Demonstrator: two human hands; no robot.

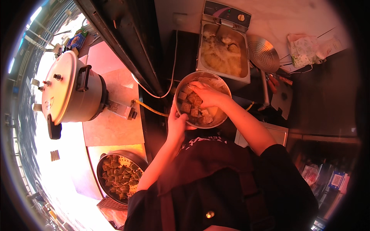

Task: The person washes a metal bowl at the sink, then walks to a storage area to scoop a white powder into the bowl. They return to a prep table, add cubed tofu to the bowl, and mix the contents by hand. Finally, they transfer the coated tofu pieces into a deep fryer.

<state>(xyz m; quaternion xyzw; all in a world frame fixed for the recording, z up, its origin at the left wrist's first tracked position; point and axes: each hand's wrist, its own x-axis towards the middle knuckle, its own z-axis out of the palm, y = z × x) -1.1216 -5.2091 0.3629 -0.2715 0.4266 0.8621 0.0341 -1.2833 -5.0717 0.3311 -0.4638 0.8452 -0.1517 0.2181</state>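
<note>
A round metal bowl (227, 90) is held in front of me, just short of the fryer. Inside lie several brown-coated cubes of food (194, 109), their kind unclear, with pale batter or powder on the bowl's wall. My left hand (178, 125) grips the bowl's near left rim, thumb over the edge. My right hand (206, 94) reaches into the bowl from the right, fingers stretched and slightly spread over the cubes. Right beyond the bowl, a deep fryer (246, 77) contains bubbling yellowish oil, with pieces frying at its far end.
A perforated skimmer (263, 54) lies right of the fryer, near red-handled tongs (273, 84) and a crumpled bag (302, 50). To the left stand a large pressure cooker (71, 92) and a pot of leaf-wrapped parcels (121, 175). A dark metal post (127, 42) rises between.
</note>
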